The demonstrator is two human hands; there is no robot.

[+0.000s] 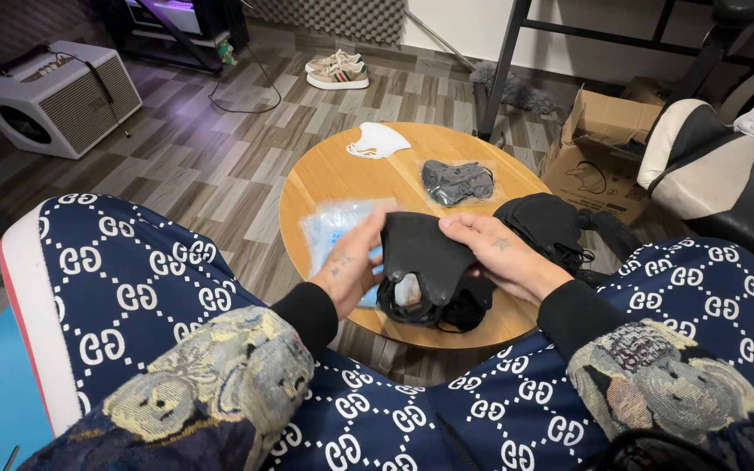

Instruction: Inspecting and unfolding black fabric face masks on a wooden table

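Patterned navy trousers fill the foreground. Both hands hold one black face mask over the near edge of the round wooden table: left hand and right hand each pinch a side (ear loops dangling below). Clear blue packet under left hand; bagged grey mask and white mask further back.

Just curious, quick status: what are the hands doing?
Left hand and right hand both grip black mask. Over round table. Nothing blocking.
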